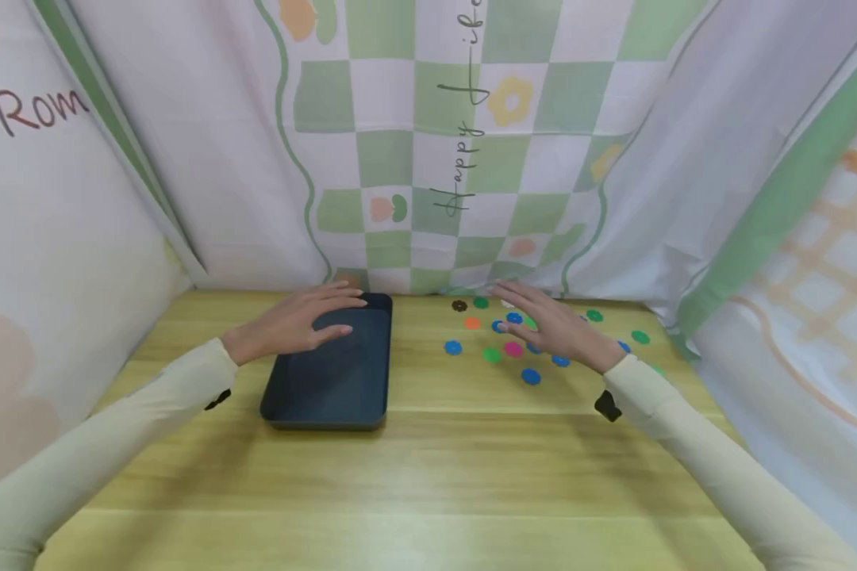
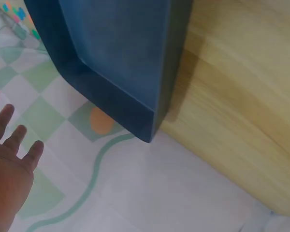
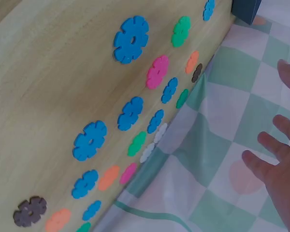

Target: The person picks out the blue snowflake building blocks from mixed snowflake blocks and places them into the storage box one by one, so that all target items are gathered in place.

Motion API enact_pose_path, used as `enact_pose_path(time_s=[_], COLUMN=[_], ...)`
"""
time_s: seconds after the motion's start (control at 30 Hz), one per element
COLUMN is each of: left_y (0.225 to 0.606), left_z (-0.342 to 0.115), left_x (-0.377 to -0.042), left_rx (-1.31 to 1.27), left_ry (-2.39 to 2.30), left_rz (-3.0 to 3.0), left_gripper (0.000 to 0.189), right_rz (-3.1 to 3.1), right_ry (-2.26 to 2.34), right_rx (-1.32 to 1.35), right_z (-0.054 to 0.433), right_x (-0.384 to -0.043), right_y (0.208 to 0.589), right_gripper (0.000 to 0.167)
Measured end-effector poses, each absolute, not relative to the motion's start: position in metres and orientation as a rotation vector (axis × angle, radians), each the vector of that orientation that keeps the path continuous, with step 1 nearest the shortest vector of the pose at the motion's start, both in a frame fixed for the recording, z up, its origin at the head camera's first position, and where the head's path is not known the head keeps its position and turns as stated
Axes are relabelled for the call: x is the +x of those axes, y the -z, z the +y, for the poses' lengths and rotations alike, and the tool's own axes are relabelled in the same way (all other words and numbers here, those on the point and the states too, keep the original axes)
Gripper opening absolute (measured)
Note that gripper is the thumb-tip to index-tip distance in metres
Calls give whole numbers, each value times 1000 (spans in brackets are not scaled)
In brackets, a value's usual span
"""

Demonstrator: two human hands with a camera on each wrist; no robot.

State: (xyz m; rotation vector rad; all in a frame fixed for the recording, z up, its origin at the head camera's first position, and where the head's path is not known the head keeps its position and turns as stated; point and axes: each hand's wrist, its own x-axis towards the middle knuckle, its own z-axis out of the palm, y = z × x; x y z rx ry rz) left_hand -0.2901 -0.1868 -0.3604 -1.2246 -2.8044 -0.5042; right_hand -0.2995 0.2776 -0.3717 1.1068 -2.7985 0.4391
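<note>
My left hand [image 1: 293, 323] hovers over the left and back part of a dark rectangular tray [image 1: 328, 396], fingers extended and holding nothing. In the left wrist view the same hand [image 2: 9, 169] shows spread fingers apart from the tray wall [image 2: 111, 104]. My right hand [image 1: 560, 329] is raised above scattered flower-shaped plastic discs, its fingers straight and holding nothing. Among these are a blue disc [image 1: 531, 377], a pink disc [image 1: 513, 349] and an orange disc [image 1: 472, 323]. A dark brown disc [image 3: 30, 211] lies apart in the right wrist view. My right hand hides some discs.
The discs lie flat on a wooden table [image 1: 428, 476], right of the tray. A checked curtain [image 1: 443, 159] hangs along the table's back edge. White cloth [image 1: 64, 262] stands to the left, and patterned cloth [image 1: 814, 277] to the right.
</note>
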Motion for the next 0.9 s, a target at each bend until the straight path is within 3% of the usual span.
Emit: enact_pose_path(time_s=[0.5,0.73,0.9], left_y=[382,399,407], left_z=[-220,-236,-235], left_x=[-303,-289,-287], left_rx=[-826,-736,-649], left_ry=[731,745,874], left_rz=[-2900,-2955,-2964], left_gripper=[56,59,63], right_rz=[-2939,-2956,-2954], right_ry=[-785,-873,-954], right_rx=[920,969,1005], right_z=[285,270,255], right_x=[-320,-330,-329], right_y=[399,412,418], right_gripper=[67,47,45])
